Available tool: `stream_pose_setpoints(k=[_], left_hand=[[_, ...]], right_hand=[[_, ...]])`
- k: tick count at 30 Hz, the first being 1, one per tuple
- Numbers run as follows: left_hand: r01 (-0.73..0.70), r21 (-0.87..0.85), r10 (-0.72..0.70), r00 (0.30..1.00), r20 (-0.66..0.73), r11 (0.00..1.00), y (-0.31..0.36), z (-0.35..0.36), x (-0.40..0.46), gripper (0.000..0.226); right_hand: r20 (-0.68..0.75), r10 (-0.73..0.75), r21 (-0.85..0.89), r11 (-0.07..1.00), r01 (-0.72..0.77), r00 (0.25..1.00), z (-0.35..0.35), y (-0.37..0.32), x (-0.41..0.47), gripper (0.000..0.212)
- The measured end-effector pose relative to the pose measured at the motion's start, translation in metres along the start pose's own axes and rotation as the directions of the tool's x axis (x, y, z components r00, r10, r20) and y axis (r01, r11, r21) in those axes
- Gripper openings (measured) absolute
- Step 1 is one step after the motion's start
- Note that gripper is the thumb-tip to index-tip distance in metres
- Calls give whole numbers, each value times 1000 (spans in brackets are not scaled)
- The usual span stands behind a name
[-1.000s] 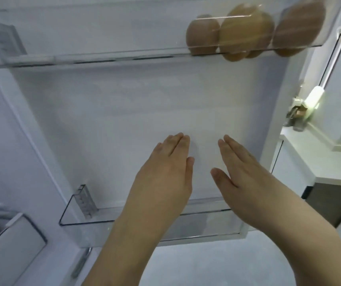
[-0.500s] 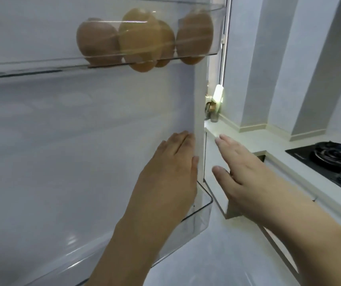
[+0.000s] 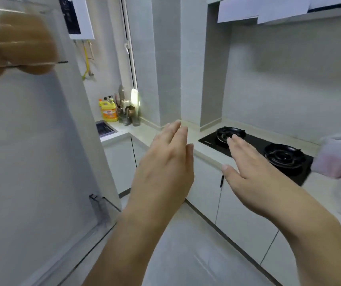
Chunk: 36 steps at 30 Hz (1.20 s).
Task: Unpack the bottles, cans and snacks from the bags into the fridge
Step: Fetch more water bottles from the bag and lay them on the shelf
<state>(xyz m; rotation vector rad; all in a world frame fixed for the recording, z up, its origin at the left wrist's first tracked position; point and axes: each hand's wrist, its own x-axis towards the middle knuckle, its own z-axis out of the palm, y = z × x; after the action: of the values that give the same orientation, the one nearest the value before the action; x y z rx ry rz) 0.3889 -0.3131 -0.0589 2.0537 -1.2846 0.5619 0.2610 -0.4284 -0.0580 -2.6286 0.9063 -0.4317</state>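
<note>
1. Both hands are empty: the left hand (image 3: 163, 168) and right hand (image 3: 248, 174) hang flat, each grip spread apart on nothing.
2. The fridge door (image 3: 31, 151) stands open left of the stove (image 3: 256, 149); only eggs (image 3: 18, 42) show in its rack.
3. A plastic bag (image 3: 332, 155) sits on the bench (image 3: 206, 150) just right of the stove, so unpacking seems mostly ahead.

The eggs (image 3: 18, 44) in the fridge door's (image 3: 33, 151) upper shelf were smeared by motion blur and cut by the left edge; their count could not be told. At the far right, a plastic bag (image 3: 332, 157) on the counter (image 3: 202, 149) was blurred and cropped, its contents unreadable. The right hand (image 3: 252, 172) covered part of the hob (image 3: 268, 153). The yellow bottle's (image 3: 108, 111) label was too small to read.
</note>
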Motion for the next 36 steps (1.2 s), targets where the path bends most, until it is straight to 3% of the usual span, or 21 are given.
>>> stream_pose_setpoints(k=[8, 15, 21, 36], left_hand=[[-192, -139, 209, 971, 119, 971, 51, 73, 38, 35], [-333, -258, 390, 895, 218, 907, 77, 129, 76, 38], [-369, -360, 474, 839, 268, 857, 118, 188, 96, 36], [-374, -430, 532, 773, 346, 822, 199, 307, 160, 34]], right_hand=[[-83, 215, -34, 975, -219, 973, -16, 63, -2, 62], [-166, 396, -17, 915, -404, 903, -29, 107, 1, 61], [-182, 541, -9, 834, -551, 821, -39, 158, -5, 62], [-213, 660, 23, 741, -672, 721, -68, 307, 30, 61]])
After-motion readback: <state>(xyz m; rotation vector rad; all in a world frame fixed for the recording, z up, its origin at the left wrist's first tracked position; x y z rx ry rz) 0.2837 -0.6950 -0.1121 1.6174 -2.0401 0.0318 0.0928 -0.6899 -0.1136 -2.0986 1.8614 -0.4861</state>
